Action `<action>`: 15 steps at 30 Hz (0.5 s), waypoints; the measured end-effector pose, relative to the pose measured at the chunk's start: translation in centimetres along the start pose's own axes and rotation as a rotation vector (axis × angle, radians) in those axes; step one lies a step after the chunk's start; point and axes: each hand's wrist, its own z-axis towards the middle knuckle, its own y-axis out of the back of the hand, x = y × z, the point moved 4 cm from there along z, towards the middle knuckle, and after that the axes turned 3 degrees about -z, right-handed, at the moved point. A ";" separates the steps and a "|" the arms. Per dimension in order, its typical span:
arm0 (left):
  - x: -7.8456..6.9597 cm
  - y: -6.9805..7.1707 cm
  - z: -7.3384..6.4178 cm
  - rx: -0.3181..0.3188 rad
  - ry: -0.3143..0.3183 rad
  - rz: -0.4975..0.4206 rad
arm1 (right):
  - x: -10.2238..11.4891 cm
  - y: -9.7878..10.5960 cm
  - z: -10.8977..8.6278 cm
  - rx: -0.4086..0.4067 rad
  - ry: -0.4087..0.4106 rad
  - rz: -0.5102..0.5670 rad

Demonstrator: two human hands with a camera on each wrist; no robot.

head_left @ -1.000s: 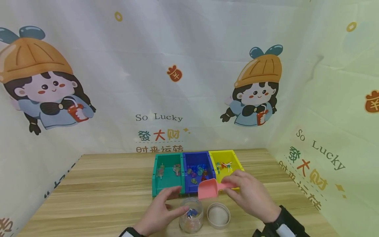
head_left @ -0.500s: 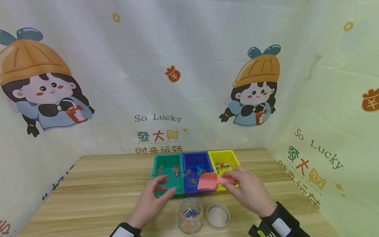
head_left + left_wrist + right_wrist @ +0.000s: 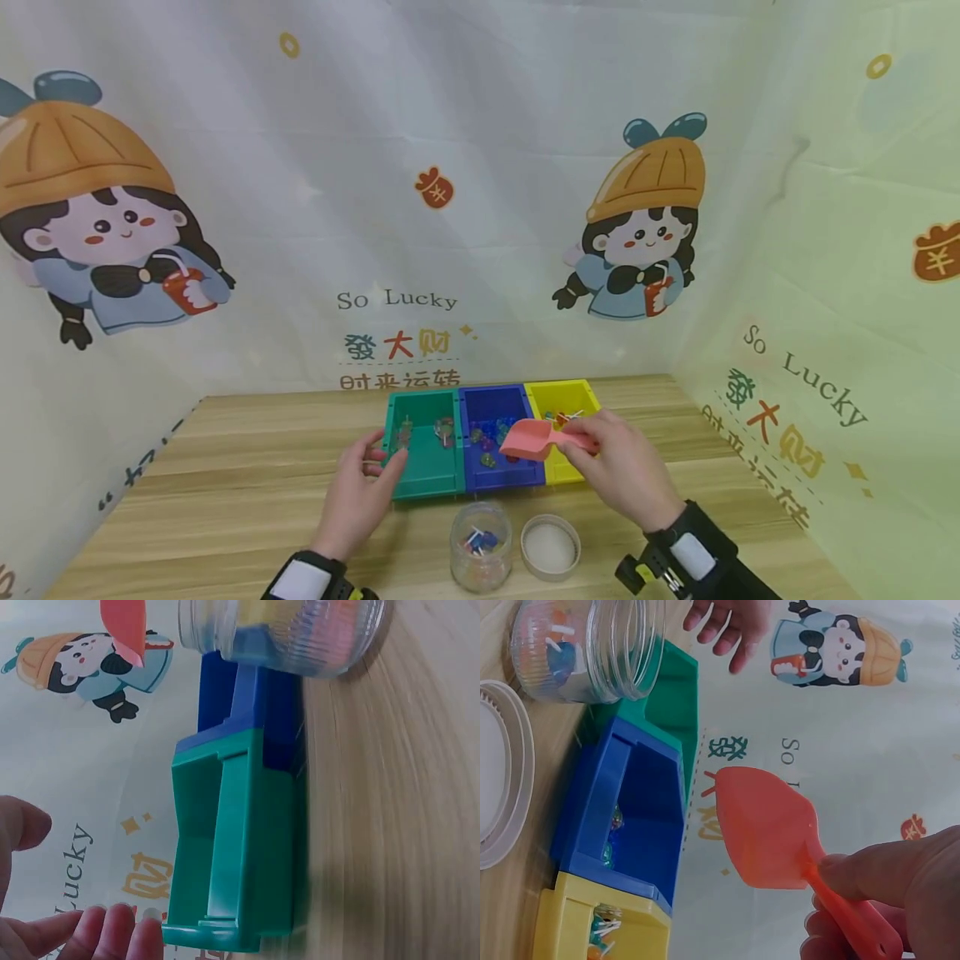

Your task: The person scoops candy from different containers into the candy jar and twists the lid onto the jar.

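My right hand (image 3: 630, 475) pinches the handle of a pink scoop (image 3: 527, 439), held above the blue bin (image 3: 502, 477) and yellow bin (image 3: 564, 472). In the right wrist view the scoop (image 3: 769, 825) looks bare. My left hand (image 3: 358, 496) is beside the green bin (image 3: 427, 479), fingers loosely bent and thumb apart, holding nothing; whether it touches the bin's side I cannot tell. In front stands a lidless glass jar (image 3: 481, 562) with several small blue and other coloured pieces on white sticks at its bottom. A round pale lid (image 3: 551, 547) lies right of it.
The three bins stand joined in a row. Small stick pieces (image 3: 444, 432) lie in the green one, shiny coloured pieces (image 3: 487, 459) in the blue one, and more stick pieces (image 3: 564, 417) in the yellow one. A printed curtain (image 3: 480, 250) closes off the wooden table (image 3: 247, 467) behind.
My left hand has moved away from the jar, left and up to the green bin's side. The scoop in my right hand has risen slightly. The jar and lid stay put.
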 end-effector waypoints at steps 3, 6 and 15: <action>0.3 0.1 0.4 -0.022 -0.015 0.017 | -0.2 -0.2 0.3 -0.005 -0.025 0.013; 0.6 0.1 0.9 -0.032 -0.017 0.040 | -0.4 -0.5 0.6 -0.011 -0.034 0.021; 1.9 0.0 2.3 -0.036 -0.001 0.070 | -0.9 -1.4 1.3 -0.006 -0.064 0.015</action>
